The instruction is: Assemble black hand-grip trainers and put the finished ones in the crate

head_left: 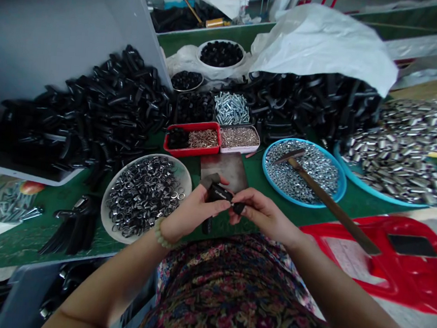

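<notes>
My left hand is closed around a black moulded part with small white lettering on its side. With thumb and fingers my right hand pinches a small black piece against the right end of that part. The exact kind of both pieces cannot be made out. Just beyond my hands lies a flat metal plate. A pale bowl of metal rings stands beside my left wrist.
Black handle-like parts spill from a grey bin on the left. A hammer lies across a blue basin of small metal pieces, its handle reaching over a red plastic stool. A red tray and silver screws sit behind the plate.
</notes>
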`<state>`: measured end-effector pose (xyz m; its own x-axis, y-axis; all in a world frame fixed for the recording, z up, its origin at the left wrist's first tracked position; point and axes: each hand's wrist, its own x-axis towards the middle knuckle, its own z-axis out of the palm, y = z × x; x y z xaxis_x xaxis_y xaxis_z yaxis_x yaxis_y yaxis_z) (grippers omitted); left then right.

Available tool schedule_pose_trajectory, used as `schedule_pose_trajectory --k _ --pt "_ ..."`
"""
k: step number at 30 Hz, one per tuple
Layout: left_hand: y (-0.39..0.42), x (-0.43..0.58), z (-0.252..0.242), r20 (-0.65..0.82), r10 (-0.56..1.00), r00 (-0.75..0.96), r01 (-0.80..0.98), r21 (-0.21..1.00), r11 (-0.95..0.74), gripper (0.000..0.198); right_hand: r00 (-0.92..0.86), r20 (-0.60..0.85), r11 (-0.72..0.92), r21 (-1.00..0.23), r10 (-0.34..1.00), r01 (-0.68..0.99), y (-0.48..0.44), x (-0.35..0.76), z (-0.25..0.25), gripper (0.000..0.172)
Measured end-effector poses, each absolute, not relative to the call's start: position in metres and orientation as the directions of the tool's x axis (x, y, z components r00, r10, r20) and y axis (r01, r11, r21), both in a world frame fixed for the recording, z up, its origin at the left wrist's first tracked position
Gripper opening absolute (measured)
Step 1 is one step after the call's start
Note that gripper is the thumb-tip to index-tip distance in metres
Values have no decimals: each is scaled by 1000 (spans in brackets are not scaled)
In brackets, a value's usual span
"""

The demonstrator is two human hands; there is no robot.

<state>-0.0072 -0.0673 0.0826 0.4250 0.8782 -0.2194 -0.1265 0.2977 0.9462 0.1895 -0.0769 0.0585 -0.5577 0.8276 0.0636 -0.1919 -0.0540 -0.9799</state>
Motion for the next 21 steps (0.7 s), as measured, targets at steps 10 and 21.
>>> schedule_pose_trajectory --k 10,21 --pt "-74 4 71 -153 935 319 -192 956 223 49 -657 -17 -342 -864 754 -370 -67 189 63 40" --pt "-73 6 64 -93 959 267 -364 912 190 39 -546 -112 -385 -824 830 -416 -75 170 61 46"
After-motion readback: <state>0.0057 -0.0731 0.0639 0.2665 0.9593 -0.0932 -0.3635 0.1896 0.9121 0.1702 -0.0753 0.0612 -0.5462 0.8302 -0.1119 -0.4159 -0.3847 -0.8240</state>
